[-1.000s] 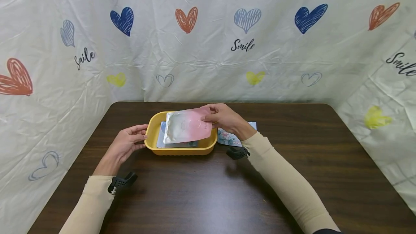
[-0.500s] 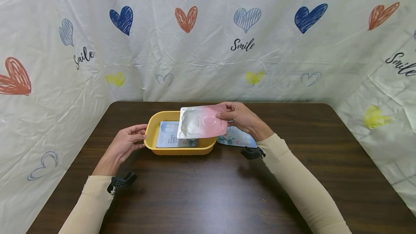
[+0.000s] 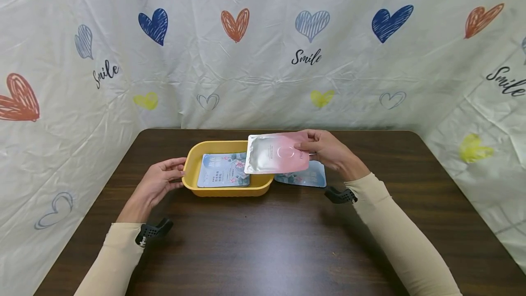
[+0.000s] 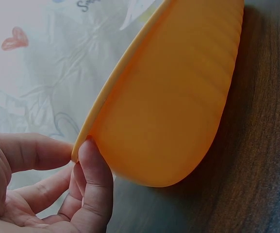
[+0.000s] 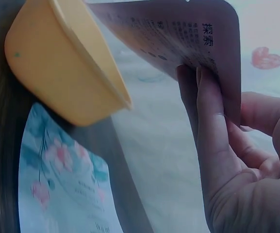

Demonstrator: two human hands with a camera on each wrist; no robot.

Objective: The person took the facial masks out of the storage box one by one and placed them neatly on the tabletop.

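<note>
My right hand (image 3: 330,152) pinches the right end of a pink and silver sachet, likely a sheet mask packet (image 3: 275,153), between thumb and fingers. The packet hangs above the right end of a yellow plastic basket (image 3: 230,192). In the right wrist view, the packet's printed back (image 5: 188,39) faces the camera. At the basket's left end, my left hand (image 3: 158,182) pinches the rim, as the left wrist view shows with thumb and fingertip on the basket edge (image 4: 101,102). Inside lies a light blue floral packet (image 3: 222,172).
A second blue floral packet (image 3: 308,176) lies on the dark wooden table (image 3: 246,250), just right of the basket and partly under the pink packet. Behind the table hangs a white curtain (image 3: 263,67) printed with hearts.
My right hand has carried the pink packet rightward, from over the basket's middle to past its right end, uncovering the blue packet inside. My left hand has stayed at the rim.
</note>
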